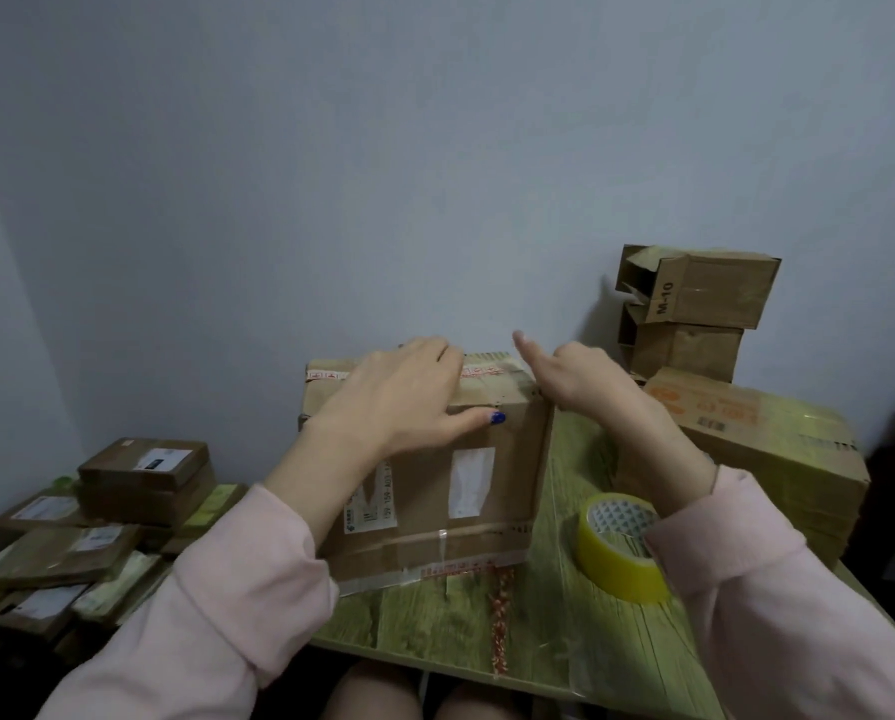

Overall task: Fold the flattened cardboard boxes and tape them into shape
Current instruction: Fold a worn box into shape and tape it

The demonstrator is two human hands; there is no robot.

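A brown cardboard box (508, 491) with white labels and old tape stands on the green wood-grain table (435, 621). My left hand (398, 392) lies flat on the box's top, fingers straight, with the thumb down over the front face. My right hand (580, 376) is at the box's top right corner. Its index finger points up and the other fingers curl, and what they hold is hidden. A roll of yellowish clear tape (611, 569) lies on the table right of the box, under my right forearm.
A large taped carton (778, 444) sits at the right, with two small folded boxes (705, 298) stacked behind it against the wall. Several flat parcels and boxes (97, 517) are piled low at the left, beside the table. The table's front edge is near my knees.
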